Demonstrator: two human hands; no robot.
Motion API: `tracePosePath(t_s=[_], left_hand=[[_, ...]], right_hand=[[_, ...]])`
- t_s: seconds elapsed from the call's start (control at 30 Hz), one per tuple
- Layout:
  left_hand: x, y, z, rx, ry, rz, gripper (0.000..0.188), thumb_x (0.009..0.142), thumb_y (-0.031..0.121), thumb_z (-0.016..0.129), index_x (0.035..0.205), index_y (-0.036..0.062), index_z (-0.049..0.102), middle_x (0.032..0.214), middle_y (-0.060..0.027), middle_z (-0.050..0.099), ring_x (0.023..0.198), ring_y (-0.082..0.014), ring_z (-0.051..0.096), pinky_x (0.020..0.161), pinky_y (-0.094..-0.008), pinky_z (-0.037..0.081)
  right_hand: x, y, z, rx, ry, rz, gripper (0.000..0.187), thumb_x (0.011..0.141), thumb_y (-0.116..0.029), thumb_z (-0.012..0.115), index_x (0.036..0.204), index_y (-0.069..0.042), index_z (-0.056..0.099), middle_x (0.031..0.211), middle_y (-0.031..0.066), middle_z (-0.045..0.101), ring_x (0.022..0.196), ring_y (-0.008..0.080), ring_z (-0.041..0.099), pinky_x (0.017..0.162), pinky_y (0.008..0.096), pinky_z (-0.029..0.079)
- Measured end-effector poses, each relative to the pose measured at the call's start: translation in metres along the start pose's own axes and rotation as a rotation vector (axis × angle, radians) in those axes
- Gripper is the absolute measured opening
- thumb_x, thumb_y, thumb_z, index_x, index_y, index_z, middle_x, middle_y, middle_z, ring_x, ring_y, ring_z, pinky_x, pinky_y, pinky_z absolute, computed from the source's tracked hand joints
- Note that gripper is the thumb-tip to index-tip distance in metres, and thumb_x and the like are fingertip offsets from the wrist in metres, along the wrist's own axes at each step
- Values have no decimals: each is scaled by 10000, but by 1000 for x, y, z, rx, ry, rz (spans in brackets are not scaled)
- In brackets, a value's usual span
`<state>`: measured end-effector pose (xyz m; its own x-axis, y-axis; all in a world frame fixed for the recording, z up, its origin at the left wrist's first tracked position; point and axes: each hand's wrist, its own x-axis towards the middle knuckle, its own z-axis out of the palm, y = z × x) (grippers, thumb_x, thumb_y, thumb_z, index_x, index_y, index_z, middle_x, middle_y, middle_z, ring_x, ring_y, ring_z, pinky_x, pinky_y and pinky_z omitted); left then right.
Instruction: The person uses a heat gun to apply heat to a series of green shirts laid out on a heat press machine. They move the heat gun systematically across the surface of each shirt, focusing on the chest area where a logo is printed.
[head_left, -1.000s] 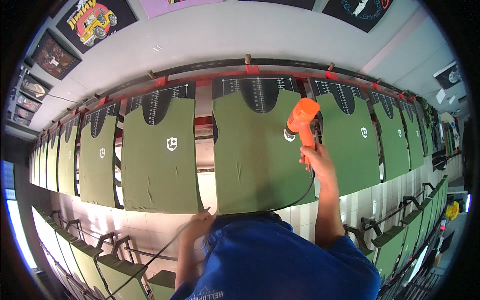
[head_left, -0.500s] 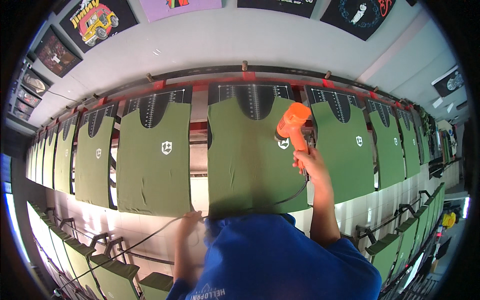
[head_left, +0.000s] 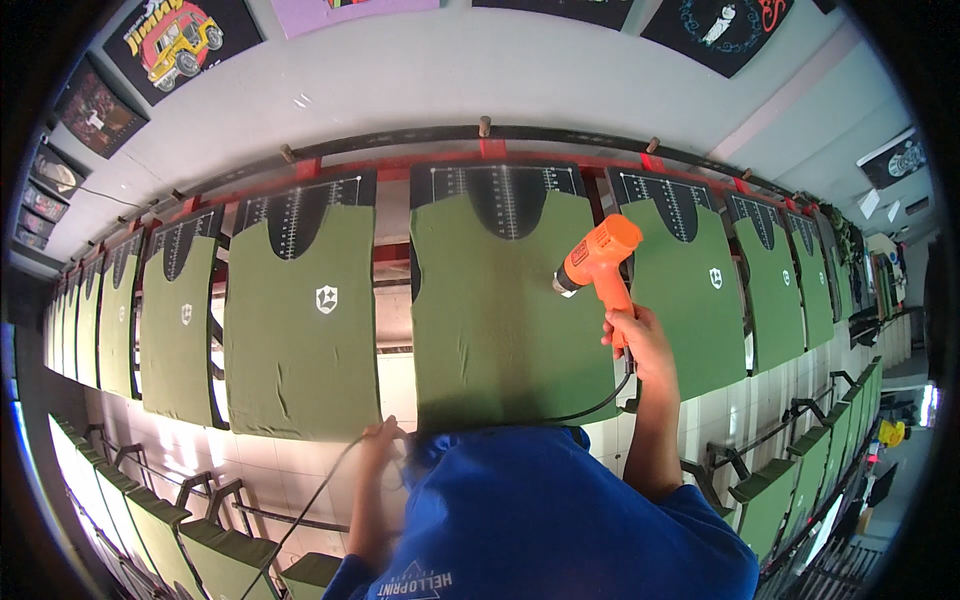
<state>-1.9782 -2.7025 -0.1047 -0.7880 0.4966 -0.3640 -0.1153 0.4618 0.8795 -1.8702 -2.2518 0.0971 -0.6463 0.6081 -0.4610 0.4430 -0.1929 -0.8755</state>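
An orange heat gun (head_left: 603, 250) is gripped by its handle in my right hand (head_left: 642, 345), with fingers wrapped round it. Its dark nozzle points down and left over the right chest of a green shirt piece (head_left: 480, 320) spread on a black board. A small white emblem there is mostly hidden by the nozzle. A black cable (head_left: 600, 405) runs from the handle across the shirt's lower edge towards my body. My left hand (head_left: 380, 432) is closed on the dark cable low at the left, near the neighbouring shirt's lower corner.
More green shirt pieces (head_left: 300, 330) with white emblems lie on black boards (head_left: 503, 195) in a row to both sides. Behind them runs a dark rail (head_left: 400, 137). Another row of boards (head_left: 225, 548) stands at the lower left and right. Printed panels (head_left: 180, 45) hang on the wall.
The heat gun and my right hand have shifted slightly right, and the gun has turned a little. The cable beyond my left hand now hangs more steeply.
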Motion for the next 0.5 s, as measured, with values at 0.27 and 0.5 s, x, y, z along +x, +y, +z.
tracePosePath(t_s=[0.27,0.5], left_hand=[[2,34,0,-76,13,-350,500,962,295,456,706,-63,692,697,-126,703,624,-177,635,614,-304,504],[4,28,-6,-218,-12,-384,566,970,376,449,708,-61,696,700,-129,704,615,-173,633,570,-291,502]], right_hand=[[-5,-1,5,-47,-62,3,222,845,-223,636,929,-26,579,762,29,588,629,129,614,452,262,437],[-11,0,5,-98,-62,-25,221,840,-220,631,928,-25,576,759,27,585,626,126,613,454,258,440]])
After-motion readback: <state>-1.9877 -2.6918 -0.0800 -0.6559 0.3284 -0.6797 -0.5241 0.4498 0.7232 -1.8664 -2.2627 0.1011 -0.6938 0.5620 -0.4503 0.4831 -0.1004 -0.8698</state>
